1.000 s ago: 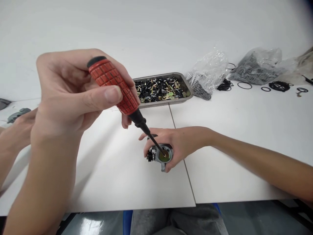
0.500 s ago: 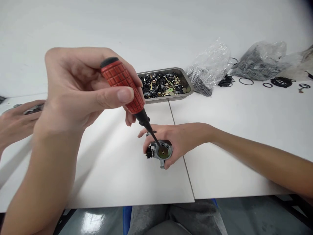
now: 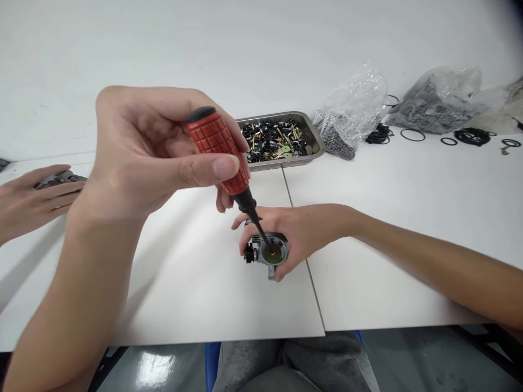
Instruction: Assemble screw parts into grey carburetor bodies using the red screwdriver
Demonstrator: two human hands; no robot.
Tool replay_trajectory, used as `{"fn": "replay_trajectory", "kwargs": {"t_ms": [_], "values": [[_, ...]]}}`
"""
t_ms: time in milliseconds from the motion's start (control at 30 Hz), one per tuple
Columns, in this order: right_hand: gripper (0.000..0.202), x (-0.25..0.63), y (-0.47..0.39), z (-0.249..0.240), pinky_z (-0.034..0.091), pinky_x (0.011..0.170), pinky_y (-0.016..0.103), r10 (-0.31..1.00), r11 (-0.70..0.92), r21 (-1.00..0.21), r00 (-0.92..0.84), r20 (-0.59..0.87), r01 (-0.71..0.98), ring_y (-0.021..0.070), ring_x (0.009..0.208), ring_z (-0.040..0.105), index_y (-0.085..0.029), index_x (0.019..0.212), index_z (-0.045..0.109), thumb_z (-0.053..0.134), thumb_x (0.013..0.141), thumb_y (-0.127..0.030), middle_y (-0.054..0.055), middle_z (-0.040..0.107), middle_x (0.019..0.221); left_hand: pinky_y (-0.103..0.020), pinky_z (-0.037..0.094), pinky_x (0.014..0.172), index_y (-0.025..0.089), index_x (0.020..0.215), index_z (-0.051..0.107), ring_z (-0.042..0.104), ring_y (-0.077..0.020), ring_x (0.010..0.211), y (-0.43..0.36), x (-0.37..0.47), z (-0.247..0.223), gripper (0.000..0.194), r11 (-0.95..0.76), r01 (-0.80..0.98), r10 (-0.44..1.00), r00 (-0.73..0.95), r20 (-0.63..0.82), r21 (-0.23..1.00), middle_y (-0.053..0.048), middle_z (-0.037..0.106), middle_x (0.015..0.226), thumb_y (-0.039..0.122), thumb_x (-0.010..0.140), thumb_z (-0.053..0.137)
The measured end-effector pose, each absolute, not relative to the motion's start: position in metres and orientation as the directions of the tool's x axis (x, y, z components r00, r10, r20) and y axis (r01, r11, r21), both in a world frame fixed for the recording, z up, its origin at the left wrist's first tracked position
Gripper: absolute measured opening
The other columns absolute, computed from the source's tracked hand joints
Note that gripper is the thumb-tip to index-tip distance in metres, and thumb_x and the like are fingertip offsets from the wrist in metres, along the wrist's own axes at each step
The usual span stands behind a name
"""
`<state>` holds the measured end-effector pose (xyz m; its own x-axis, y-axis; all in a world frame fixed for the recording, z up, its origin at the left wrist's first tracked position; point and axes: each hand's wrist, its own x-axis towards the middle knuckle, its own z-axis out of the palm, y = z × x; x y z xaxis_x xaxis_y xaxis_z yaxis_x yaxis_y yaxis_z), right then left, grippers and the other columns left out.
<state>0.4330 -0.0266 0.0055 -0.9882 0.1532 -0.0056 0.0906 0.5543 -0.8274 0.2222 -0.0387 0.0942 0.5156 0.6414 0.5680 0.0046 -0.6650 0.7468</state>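
Note:
My left hand [image 3: 163,147] grips a screwdriver [image 3: 220,149] by its red, grid-patterned handle with a black end cap. The screwdriver slants down to the right, its tip at the small brass-coloured screw in the middle of a round brass plate [image 3: 273,256]. That plate sits inside the bore of a grey metal carburetor [image 3: 272,272], which has a black fitting on its left side. Wrapped around the carburetor from the right is my right hand [image 3: 281,228], holding it on the white table. Part of the carburetor's far side is hidden under those fingers.
Behind my hands stands a metal tray [image 3: 302,159] of small mixed parts. To its right lie a clear plastic bag [image 3: 347,109], another bag of grey parts [image 3: 437,103] and black rings [image 3: 472,136]. At the left, another person's hand [image 3: 36,196] holds a grey metal part [image 3: 61,178].
My left hand and the screwdriver handle have shifted right and slightly down, with the tip still at the plate's centre. My right hand has stayed put. The other person's hand has moved slightly right.

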Motion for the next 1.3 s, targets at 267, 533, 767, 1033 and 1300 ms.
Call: {"fn": "replay_trajectory", "kwargs": {"t_ms": [267,533,767,1033,1300], "values": [[0.052,0.433,-0.025,0.003,0.04,0.105,0.029,0.141,0.551,-0.831,-0.99,0.01,0.07,0.0231,0.123,0.047,-0.022,0.12,0.057,0.081,0.073,-0.027,0.006,0.043,0.134,-0.038,0.064,0.059,0.008,0.093,0.07,0.07,-0.0278,0.076,-0.052,0.227,0.094,0.026,-0.676,0.018,0.638,0.514,0.573,0.737,-0.007,0.066,0.081,0.024,0.074,0.079],[0.052,0.433,-0.028,0.013,0.044,0.097,0.027,0.19,0.545,-0.823,-0.979,-0.066,0.162,0.0213,0.116,0.051,-0.023,0.119,0.059,0.081,0.072,-0.03,0.004,0.045,0.13,-0.058,0.06,0.085,0.027,0.136,0.049,0.057,-0.039,0.117,-0.054,0.23,0.085,0.052,-0.805,-0.201,0.486,0.316,0.814,0.559,-0.008,0.065,0.101,0.049,0.089,0.055],[0.054,0.434,-0.028,0.015,0.049,0.088,0.027,0.226,0.509,-0.83,-0.966,-0.129,0.229,0.0219,0.112,0.053,-0.026,0.12,0.06,0.081,0.071,-0.035,0.004,0.041,0.136,-0.05,0.064,0.08,0.028,0.131,0.056,0.065,-0.0308,0.106,-0.071,0.235,0.099,0.04,-0.795,-0.046,0.513,0.481,0.711,0.604,-0.004,0.068,0.105,0.022,0.092,0.055],[0.05,0.432,-0.029,0.018,0.048,0.088,0.025,0.21,0.481,-0.853,-0.972,-0.11,0.201,0.0194,0.108,0.054,-0.023,0.117,0.061,0.08,0.071,-0.032,0.004,0.044,0.132,-0.038,0.064,0.077,0.019,0.114,0.069,0.066,-0.0266,0.097,-0.079,0.239,0.099,0.03,-0.845,0.087,0.508,0.434,0.744,0.527,-0.004,0.068,0.096,0.02,0.084,0.066],[0.051,0.433,-0.028,0.012,0.045,0.096,0.028,0.188,0.45,-0.88,-0.979,-0.076,0.155,0.019,0.111,0.054,-0.022,0.119,0.058,0.079,0.074,-0.033,0.006,0.046,0.129,-0.033,0.062,0.069,0.028,0.112,0.07,0.067,-0.0225,0.087,-0.076,0.241,0.096,0.03,-0.867,0.089,0.472,0.466,0.748,0.491,-0.003,0.068,0.097,0.028,0.082,0.07]]}}
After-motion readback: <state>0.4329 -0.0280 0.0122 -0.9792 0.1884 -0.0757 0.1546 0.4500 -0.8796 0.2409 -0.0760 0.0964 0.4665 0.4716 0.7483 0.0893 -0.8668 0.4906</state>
